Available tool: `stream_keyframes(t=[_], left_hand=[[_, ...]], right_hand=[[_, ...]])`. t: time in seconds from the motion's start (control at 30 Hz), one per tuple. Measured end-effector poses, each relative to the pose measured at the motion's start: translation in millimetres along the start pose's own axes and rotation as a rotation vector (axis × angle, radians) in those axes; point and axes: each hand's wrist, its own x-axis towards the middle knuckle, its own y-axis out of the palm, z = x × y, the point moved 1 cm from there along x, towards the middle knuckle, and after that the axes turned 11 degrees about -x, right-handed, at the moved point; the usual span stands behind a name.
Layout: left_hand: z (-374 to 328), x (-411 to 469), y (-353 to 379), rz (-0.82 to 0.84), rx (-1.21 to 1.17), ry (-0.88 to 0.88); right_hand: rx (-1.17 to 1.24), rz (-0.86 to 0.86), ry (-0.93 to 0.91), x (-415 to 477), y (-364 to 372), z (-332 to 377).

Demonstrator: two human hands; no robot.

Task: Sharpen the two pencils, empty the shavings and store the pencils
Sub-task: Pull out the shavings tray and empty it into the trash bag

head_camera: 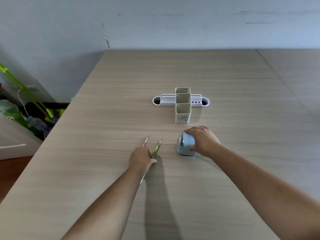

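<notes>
Two pencils lie on the wooden table with their tips pointing away from me: a pink pencil [145, 142] on the left and a green pencil [157, 148] just right of it. My left hand [141, 157] rests over their middle parts, fingers curled down onto them; the grip is not clear. The green pencil's rear end shows below my wrist. A pale blue sharpener [184, 143] stands to the right, with my right hand [202, 141] wrapped around its right side. Beyond it stands a cream pencil holder [183, 108] with two open compartments.
A white organiser tray [162, 100] with round holes lies crosswise behind the holder. The table's left edge [57, 122] drops to a floor cluttered with green items and a bottle. A wall runs along the far edge.
</notes>
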Motion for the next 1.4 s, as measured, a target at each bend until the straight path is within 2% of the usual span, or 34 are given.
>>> stream_keyframes(t=[0.13, 0.2, 0.27, 0.33, 0.4, 0.43, 0.5, 0.6, 0.73, 0.93, 1.07, 1.4], left_hand=[[-11.8, -4.0, -11.7, -0.070, -0.037, 0.030], [-24.2, -7.4, -16.1, -0.100, -0.037, 0.115], [-41.3, -11.4, -17.3, -0.094, -0.043, 0.257], [-63.0, -15.7, -15.4, -0.068, -0.036, 0.395], [-82.7, -17.5, -9.2, -0.038, 0.005, 0.489], [-91.3, -17.0, -4.3, -0.021, 0.053, 0.525], [-104.1, -14.4, 6.4, 0.015, 0.186, 0.570], [-113.4, -9.9, 20.0, 0.054, 0.304, 0.578], [-113.6, -5.9, 27.5, 0.053, 0.244, 0.531], [-114.9, -4.4, 26.8, 0.080, 0.230, 0.538], [-115.5, -3.6, 26.2, 0.086, 0.231, 0.532], [-113.2, 0.2, 27.6, 0.073, 0.213, 0.525]], right_hand=[[-0.006, -0.012, -0.002, 0.7, 1.3, -0.4], [0.012, 0.009, -0.019, -1.9, 0.6, -1.0], [0.139, 0.014, -0.006, -9.2, 3.0, -6.3], [0.349, -0.095, 0.097, -21.1, 6.9, -17.4], [0.525, -0.253, 0.283, -36.3, 13.4, -30.4], [0.580, -0.281, 0.376, -43.1, 19.0, -37.3], [0.620, -0.213, 0.476, -54.1, 33.1, -45.7], [0.646, -0.029, 0.464, -60.7, 58.9, -45.6], [0.699, 0.067, 0.424, -51.5, 78.1, -37.8], [0.534, 0.075, 0.424, -26.0, 81.7, -36.7], [0.552, 0.129, 0.422, -9.5, 76.6, -40.8], [0.538, 0.041, 0.336, -14.4, 77.4, -46.5]])
